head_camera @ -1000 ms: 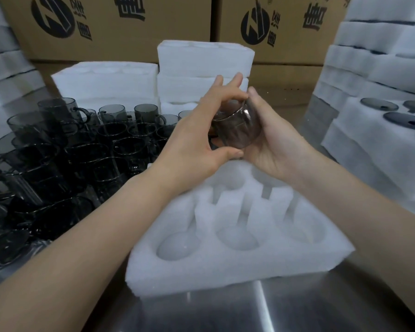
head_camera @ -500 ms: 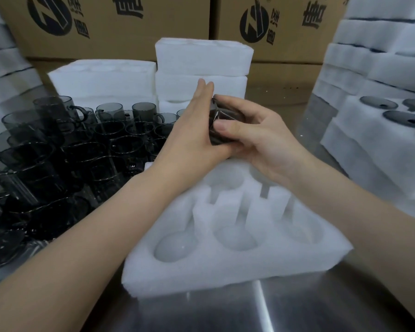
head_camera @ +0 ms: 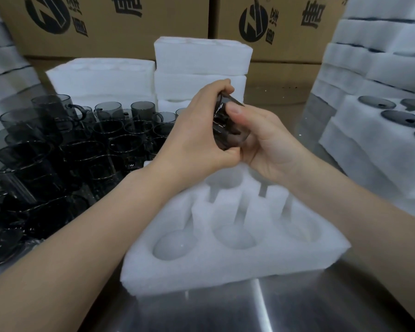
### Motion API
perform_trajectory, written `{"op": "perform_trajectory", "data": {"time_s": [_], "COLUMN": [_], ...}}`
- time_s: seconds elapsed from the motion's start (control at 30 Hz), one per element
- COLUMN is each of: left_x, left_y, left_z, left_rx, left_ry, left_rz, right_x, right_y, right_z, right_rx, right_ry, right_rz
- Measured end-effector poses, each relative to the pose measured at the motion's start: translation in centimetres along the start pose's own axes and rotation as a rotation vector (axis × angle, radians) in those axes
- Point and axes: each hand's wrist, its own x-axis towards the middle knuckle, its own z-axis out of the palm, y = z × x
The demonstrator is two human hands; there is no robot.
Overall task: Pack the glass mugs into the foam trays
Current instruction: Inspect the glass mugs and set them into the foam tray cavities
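mug (head_camera: 228, 127) has rolled over again! a second ago it sat up between the palms with the left fingers fanned straight along its rim; now the left hand (head_camera: 194, 142) has curled those fingers over the top edge, thumb tucked under, gripping it firmly

right hand (head_camera: 271, 147) has swung round too: it had come across the front of the glass, and now the thumb presses the upper side while the other fingers cup it from behind, mostly hidden

the mug sits dead centre of the frame, tipped onto its side, what looks like the handle turned toward the camera, in the air above the far row of the tray (head_camera: 201, 279) and touching no foam

the hands have barely travelled, so this reads as turning the glass to line the handle up with a slot, not lowering it yet

every pocket on show is empty, though the far right one hides behind the right wrist, so the tray looks unstarted, with loose mugs (head_camera: 82, 144) waiting at the left and a filled tray (head_camera: 359, 149) at the right edge
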Motion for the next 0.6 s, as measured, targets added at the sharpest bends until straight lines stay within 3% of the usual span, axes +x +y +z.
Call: {"op": "perform_trajectory", "data": {"time_s": [0.6], "left_x": [0.01], "left_y": [-0.72], "left_z": [-0.05], "left_rx": [0.093], "left_ry": [-0.062], "left_rz": [0.172], "right_x": [0.42], "right_y": [-0.44], "right_z": [-0.03], "right_rx": [0.145], "right_ry": [0.038], "right_rz": [0.104]}}
